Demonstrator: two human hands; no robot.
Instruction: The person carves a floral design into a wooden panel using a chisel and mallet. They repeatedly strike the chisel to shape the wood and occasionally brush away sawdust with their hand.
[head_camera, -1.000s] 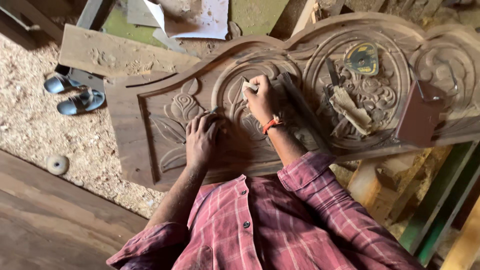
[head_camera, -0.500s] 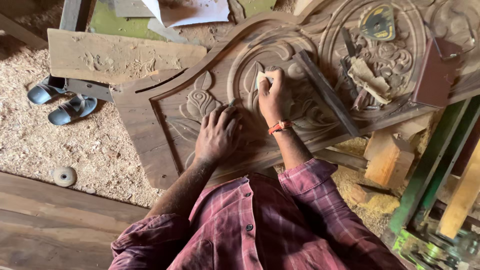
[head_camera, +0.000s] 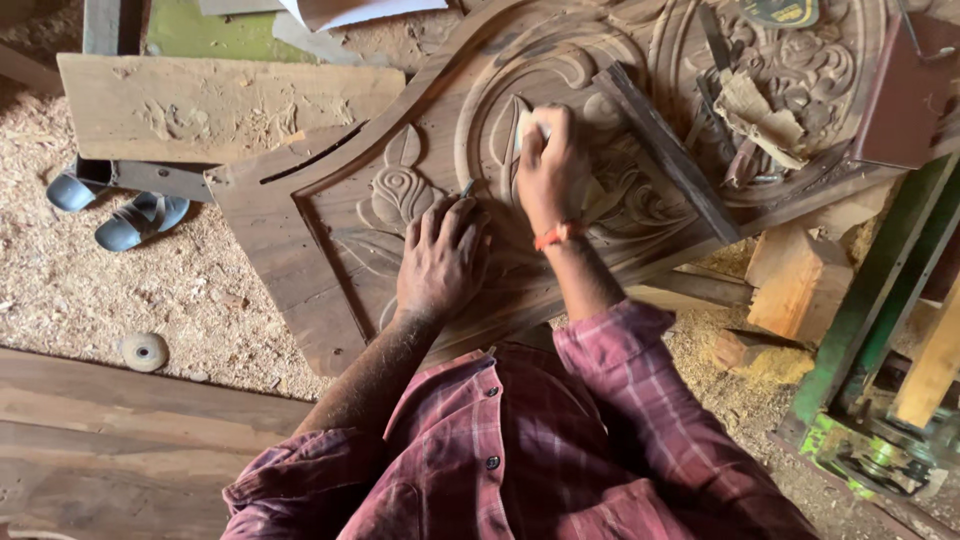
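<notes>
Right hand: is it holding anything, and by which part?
The right hand pinches a small pale folded piece, probably sandpaper, by its lower end, against the carved wooden panel.

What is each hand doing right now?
Left hand: open, fingers spread, palm down on the carved wooden panel.
Right hand: closed on a small pale piece, pressed to the carving.
</notes>
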